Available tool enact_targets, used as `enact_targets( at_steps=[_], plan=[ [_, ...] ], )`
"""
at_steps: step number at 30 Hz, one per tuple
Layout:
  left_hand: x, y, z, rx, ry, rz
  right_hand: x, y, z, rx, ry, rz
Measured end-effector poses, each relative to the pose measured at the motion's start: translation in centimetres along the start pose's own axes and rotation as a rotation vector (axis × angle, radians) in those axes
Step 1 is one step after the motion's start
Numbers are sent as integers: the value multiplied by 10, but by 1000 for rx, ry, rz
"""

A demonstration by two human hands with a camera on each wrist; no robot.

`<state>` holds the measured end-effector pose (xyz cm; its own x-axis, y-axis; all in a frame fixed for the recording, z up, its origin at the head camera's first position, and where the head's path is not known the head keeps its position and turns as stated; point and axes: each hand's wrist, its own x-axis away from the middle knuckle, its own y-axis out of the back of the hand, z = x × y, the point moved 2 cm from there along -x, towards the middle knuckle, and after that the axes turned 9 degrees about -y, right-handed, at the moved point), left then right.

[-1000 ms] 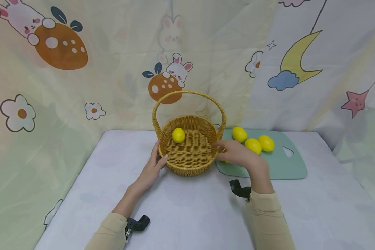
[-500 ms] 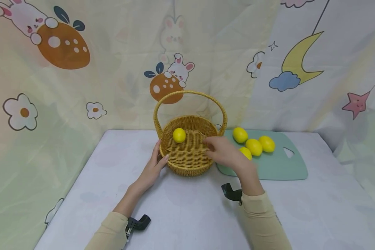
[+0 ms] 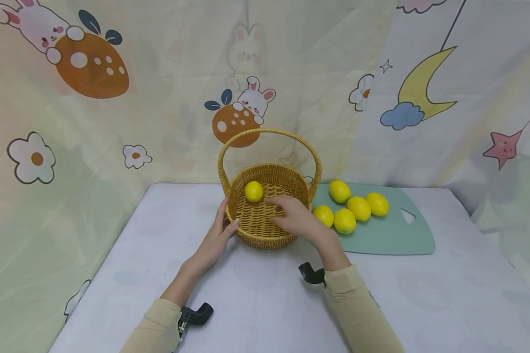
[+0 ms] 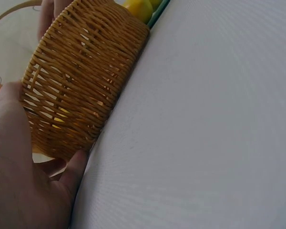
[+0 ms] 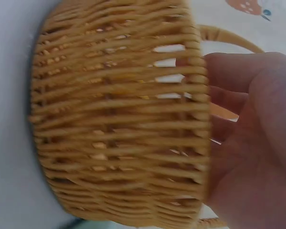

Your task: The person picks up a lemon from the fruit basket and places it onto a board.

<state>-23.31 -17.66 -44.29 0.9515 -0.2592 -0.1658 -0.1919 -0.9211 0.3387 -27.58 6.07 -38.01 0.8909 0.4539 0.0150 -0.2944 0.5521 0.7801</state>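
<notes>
A wicker basket [image 3: 267,240] with a tall hoop handle stands on the table, with one lemon [image 3: 253,191] inside at its left. My left hand [image 3: 213,240] holds the basket's left side, thumb and fingers spread against the weave; in the left wrist view that hand [image 4: 24,167] touches its rim and lower wall. My right hand [image 3: 296,218] reaches over the basket's right rim, fingers loosely bent and pointing toward the lemon, a little apart from it. Nothing shows in its grasp. In the right wrist view the basket wall [image 5: 119,119] hides the fingertips of the right hand [image 5: 248,124].
Several lemons [image 3: 359,209] lie on a green cutting board [image 3: 388,240] just right of the basket. A printed cloth backdrop [image 3: 172,98] hangs behind the white table [image 3: 256,304]. A small black camera sits on each wrist.
My right hand has moved left from the basket's right rim to over its inside, uncovering lemons on the board. The left hand and the basket stay in place.
</notes>
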Motion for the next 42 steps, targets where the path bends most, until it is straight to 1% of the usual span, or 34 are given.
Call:
enact_targets(
  at_steps=[3, 6, 9, 12, 16, 19, 21, 23, 28, 30, 32, 35, 41, 42],
  plan=[
    [0, 0, 1, -7, 1, -3, -6, -5, 0, -23, -12, 10],
    [0, 0, 2, -2, 4, 3, -11, -10, -1, -36, -25, 3],
    [0, 0, 2, 6, 5, 7, -18, -15, -2, -22, -44, -15],
    [-1, -1, 2, 8, 2, 4, -28, -18, -2, -10, -56, -50],
    [-1, -1, 3, 14, -4, 6, -46, -22, -1, -26, -31, -119],
    [-1, -2, 3, 23, -2, 11, -60, -26, -1, -7, -8, -141],
    [-1, -2, 3, 18, -1, 8, -67, -28, 0, 19, 4, -135],
    [-1, -2, 2, 11, 3, 6, -73, -31, 1, 51, 14, -110],
    [0, 0, 0, 9, 6, 4, -81, -37, 5, 161, 34, 0],
    [0, 0, 0, 11, 4, 4, -82, -38, 6, 209, 37, 21],
    [0, 1, 0, 7, 6, 4, -82, -38, 7, 239, 37, 17],
    [0, 0, 2, 8, 8, 9, -82, -38, 7, 267, 16, -6],
    [-1, 0, 4, 21, 9, 8, -83, -37, 7, 288, -25, -30],
    [-2, 0, 7, 23, 12, 8, -83, -37, 8, 290, -29, -30]
  ],
)
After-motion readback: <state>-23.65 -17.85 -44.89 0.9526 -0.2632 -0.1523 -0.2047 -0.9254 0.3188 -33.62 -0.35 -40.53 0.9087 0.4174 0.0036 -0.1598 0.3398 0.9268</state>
